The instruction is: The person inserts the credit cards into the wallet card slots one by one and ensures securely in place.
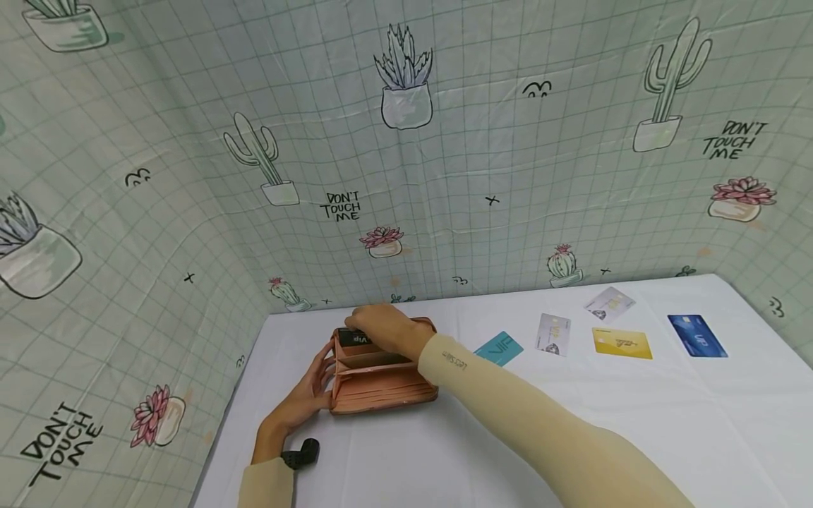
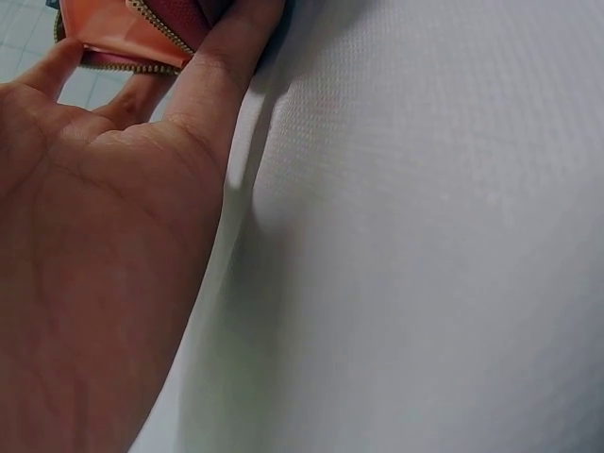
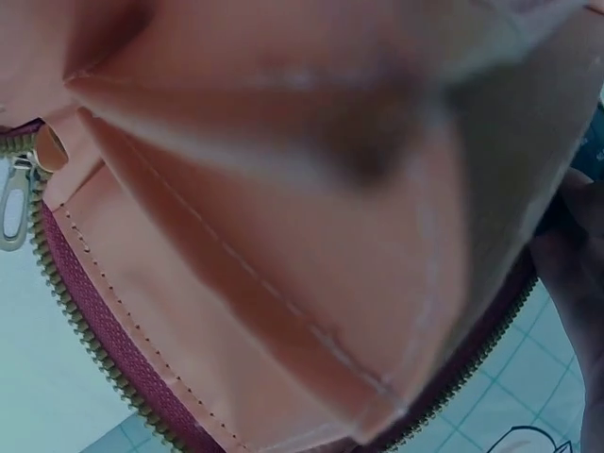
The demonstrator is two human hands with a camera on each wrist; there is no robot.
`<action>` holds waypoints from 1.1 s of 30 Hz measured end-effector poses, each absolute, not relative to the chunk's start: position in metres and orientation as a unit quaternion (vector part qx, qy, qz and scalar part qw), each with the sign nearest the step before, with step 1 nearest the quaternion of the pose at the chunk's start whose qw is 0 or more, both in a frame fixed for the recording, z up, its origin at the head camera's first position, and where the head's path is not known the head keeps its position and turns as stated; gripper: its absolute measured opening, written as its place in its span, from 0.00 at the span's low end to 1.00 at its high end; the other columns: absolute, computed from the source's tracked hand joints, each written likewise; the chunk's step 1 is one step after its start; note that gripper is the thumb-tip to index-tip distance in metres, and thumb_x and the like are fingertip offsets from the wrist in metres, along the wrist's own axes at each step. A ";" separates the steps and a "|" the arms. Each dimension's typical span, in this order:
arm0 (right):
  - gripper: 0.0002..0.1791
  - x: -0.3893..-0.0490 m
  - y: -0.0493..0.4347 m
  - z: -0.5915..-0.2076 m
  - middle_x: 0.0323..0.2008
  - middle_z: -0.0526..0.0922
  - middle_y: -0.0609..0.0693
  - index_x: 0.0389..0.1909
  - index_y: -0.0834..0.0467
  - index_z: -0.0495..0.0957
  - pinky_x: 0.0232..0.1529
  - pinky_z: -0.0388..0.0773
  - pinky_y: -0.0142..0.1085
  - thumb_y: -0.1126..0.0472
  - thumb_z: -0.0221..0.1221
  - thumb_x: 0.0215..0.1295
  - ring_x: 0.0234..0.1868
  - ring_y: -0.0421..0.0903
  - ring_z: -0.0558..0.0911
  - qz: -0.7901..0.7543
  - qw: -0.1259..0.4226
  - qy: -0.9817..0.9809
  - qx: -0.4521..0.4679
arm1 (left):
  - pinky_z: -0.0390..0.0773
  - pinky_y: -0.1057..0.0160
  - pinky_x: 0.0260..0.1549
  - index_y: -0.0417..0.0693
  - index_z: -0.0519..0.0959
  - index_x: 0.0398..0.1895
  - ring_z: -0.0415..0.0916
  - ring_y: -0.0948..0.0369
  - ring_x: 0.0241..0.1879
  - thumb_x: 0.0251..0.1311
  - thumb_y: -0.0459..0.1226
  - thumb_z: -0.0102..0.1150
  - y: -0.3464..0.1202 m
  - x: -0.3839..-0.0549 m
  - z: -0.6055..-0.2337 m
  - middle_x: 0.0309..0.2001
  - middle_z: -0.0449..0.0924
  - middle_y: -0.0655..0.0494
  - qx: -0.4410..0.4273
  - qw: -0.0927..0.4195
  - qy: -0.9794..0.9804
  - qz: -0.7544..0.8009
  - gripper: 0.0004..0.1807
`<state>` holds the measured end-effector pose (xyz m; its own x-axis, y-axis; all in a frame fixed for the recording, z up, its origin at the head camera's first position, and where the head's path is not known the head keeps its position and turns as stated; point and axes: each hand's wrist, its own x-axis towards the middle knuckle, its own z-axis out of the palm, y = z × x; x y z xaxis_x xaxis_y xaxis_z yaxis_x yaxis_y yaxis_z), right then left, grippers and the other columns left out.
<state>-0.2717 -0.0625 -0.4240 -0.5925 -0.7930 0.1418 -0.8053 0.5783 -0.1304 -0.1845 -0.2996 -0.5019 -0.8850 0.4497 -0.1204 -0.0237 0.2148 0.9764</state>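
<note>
An orange-lined zip wallet lies spread on the white table, its compartments facing up. My left hand grips its left end, thumb by the front corner and fingers along the side. In the left wrist view, fingers meet the brass-toothed zip edge. Over the back of the wallet reaches my right hand, pinching a black card marked "Vip" at the rear compartment. The right wrist view looks closely into the folded orange lining; its zip pull hangs at the left. My right fingertips are partly hidden there.
To the right of the wallet lie a teal card, partly behind my right sleeve, two silver-grey cards, a yellow card and a blue card. A cactus-print cloth hangs behind the table.
</note>
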 end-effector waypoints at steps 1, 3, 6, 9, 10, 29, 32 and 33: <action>0.15 -0.272 -0.062 -0.424 0.53 0.88 0.48 0.57 0.53 0.86 0.55 0.82 0.34 0.68 0.60 0.75 0.54 0.43 0.86 0.095 0.029 -0.889 0.447 | 0.48 0.29 0.74 0.54 0.32 0.88 0.34 0.35 0.83 0.53 0.28 0.65 -0.300 -0.184 -0.502 0.84 0.40 0.35 0.141 0.194 0.754 0.611 0.65; 0.16 -0.273 -0.062 -0.423 0.53 0.88 0.48 0.57 0.53 0.86 0.55 0.81 0.34 0.69 0.60 0.74 0.55 0.43 0.86 0.104 0.019 -0.891 0.441 | 0.49 0.28 0.73 0.54 0.32 0.88 0.35 0.35 0.83 0.53 0.28 0.65 -0.299 -0.184 -0.503 0.84 0.40 0.35 0.139 0.195 0.753 0.613 0.66; 0.16 -0.274 -0.062 -0.423 0.52 0.89 0.47 0.56 0.52 0.88 0.53 0.81 0.33 0.69 0.61 0.74 0.53 0.42 0.86 0.113 0.008 -0.890 0.441 | 0.50 0.28 0.73 0.54 0.32 0.88 0.36 0.35 0.83 0.53 0.28 0.65 -0.299 -0.183 -0.503 0.84 0.40 0.35 0.138 0.192 0.754 0.612 0.66; 0.16 -0.275 -0.063 -0.425 0.51 0.89 0.45 0.55 0.51 0.89 0.51 0.81 0.32 0.68 0.62 0.73 0.52 0.41 0.86 0.115 -0.002 -0.887 0.448 | 0.51 0.29 0.73 0.54 0.32 0.88 0.36 0.35 0.83 0.53 0.27 0.64 -0.298 -0.183 -0.504 0.84 0.40 0.35 0.139 0.193 0.753 0.613 0.65; 0.16 -0.275 -0.063 -0.426 0.51 0.89 0.45 0.56 0.51 0.89 0.52 0.81 0.31 0.68 0.63 0.73 0.53 0.40 0.86 0.116 -0.007 -0.886 0.448 | 0.52 0.29 0.73 0.54 0.32 0.88 0.36 0.35 0.83 0.54 0.27 0.64 -0.298 -0.183 -0.504 0.84 0.40 0.35 0.139 0.193 0.754 0.612 0.65; 0.18 -0.261 -0.058 -0.423 0.62 0.83 0.43 0.64 0.46 0.85 0.57 0.81 0.35 0.58 0.60 0.77 0.60 0.42 0.83 -0.021 0.009 -0.881 0.473 | 0.53 0.32 0.74 0.53 0.31 0.88 0.34 0.36 0.83 0.53 0.25 0.61 -0.297 -0.184 -0.502 0.84 0.38 0.35 0.134 0.199 0.758 0.606 0.65; 0.23 -0.258 -0.054 -0.419 0.67 0.81 0.45 0.71 0.44 0.79 0.59 0.81 0.38 0.60 0.57 0.79 0.63 0.45 0.82 -0.001 -0.019 -0.885 0.465 | 0.52 0.32 0.74 0.54 0.31 0.88 0.34 0.36 0.83 0.53 0.25 0.61 -0.298 -0.183 -0.501 0.84 0.38 0.36 0.129 0.198 0.760 0.606 0.64; 0.26 -0.256 -0.052 -0.418 0.69 0.80 0.45 0.74 0.42 0.76 0.60 0.81 0.39 0.63 0.57 0.79 0.65 0.46 0.82 0.026 -0.035 -0.887 0.459 | 0.52 0.32 0.74 0.54 0.32 0.88 0.34 0.36 0.83 0.53 0.25 0.61 -0.298 -0.183 -0.501 0.84 0.38 0.36 0.129 0.197 0.761 0.605 0.64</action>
